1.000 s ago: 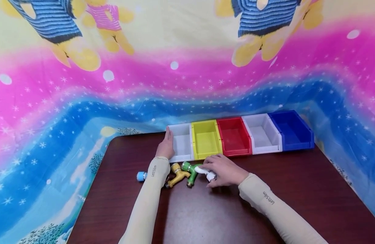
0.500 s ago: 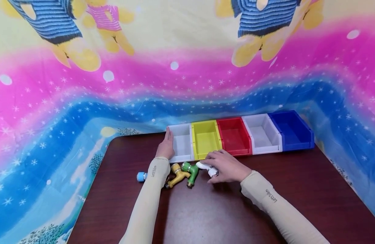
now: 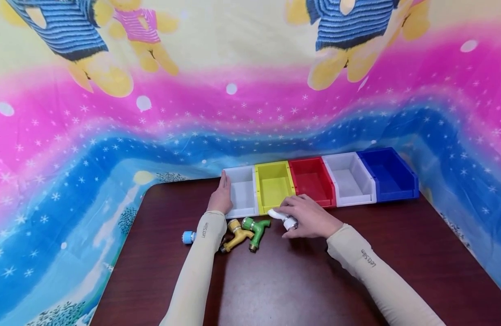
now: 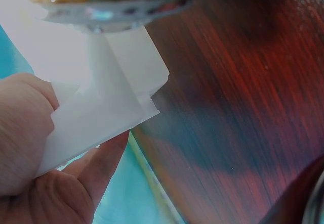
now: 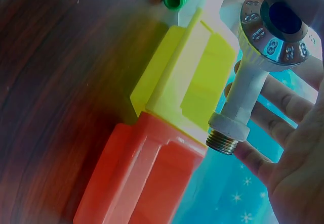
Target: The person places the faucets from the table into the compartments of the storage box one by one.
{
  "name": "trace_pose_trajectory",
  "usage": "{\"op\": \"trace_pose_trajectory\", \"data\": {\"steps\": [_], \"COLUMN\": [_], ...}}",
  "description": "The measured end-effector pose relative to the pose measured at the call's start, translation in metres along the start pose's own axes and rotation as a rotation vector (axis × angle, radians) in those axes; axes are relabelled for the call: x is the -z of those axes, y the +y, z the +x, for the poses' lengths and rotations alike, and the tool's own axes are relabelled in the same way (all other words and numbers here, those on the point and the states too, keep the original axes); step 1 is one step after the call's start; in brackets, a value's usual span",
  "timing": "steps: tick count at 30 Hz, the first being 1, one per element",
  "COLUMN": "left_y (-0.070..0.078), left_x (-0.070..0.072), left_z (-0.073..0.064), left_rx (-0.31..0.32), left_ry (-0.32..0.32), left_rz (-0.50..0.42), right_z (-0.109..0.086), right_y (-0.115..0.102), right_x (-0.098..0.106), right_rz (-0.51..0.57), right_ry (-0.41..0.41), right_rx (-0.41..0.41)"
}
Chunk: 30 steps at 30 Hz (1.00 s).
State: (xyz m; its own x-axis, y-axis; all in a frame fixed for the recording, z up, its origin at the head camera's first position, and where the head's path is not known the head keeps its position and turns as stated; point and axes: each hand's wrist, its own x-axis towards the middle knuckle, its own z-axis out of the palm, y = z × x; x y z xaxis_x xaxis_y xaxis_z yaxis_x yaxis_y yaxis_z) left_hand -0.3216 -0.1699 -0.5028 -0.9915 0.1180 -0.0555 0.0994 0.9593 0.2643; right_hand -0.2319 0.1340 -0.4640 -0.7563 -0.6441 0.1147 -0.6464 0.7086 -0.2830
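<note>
Our left hand [image 3: 220, 198] points forward, pinching the leftmost bin [image 3: 243, 194] near the far edge of the table [image 3: 250, 285]; our right hand [image 3: 312, 218], angled leftward, grips a white tap [image 5: 244, 91].

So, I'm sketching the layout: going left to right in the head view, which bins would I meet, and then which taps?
Bins: white bin, yellow bin, red bin, second white bin, blue bin. Taps: blue knob (rest hidden), yellow tap, green tap, white tap.

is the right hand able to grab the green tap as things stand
Probably not yet: the right hand holds the white tap, though nothing visible blocks its way to the green tap.
</note>
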Motion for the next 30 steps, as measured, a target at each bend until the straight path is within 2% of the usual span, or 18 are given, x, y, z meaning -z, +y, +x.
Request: {"op": "trace_pose_trajectory", "data": {"steps": [12, 20, 30], "left_y": [-0.003, -0.004, -0.005], "left_x": [-0.003, 0.0, -0.004], "left_z": [0.002, 0.001, 0.004], "left_rx": [-0.018, -0.011, -0.007], "left_ry": [-0.004, 0.019, -0.009], "left_rz": [0.014, -0.003, 0.001], "right_z": [-0.004, -0.005, -0.012], "right_y": [0.014, 0.027, 0.053], "right_x": [0.012, 0.025, 0.034], "right_rz": [0.0, -0.03, -0.066], "right_ry": [0.011, 0.036, 0.11], "right_rx": [-0.08, -0.081, -0.087]}}
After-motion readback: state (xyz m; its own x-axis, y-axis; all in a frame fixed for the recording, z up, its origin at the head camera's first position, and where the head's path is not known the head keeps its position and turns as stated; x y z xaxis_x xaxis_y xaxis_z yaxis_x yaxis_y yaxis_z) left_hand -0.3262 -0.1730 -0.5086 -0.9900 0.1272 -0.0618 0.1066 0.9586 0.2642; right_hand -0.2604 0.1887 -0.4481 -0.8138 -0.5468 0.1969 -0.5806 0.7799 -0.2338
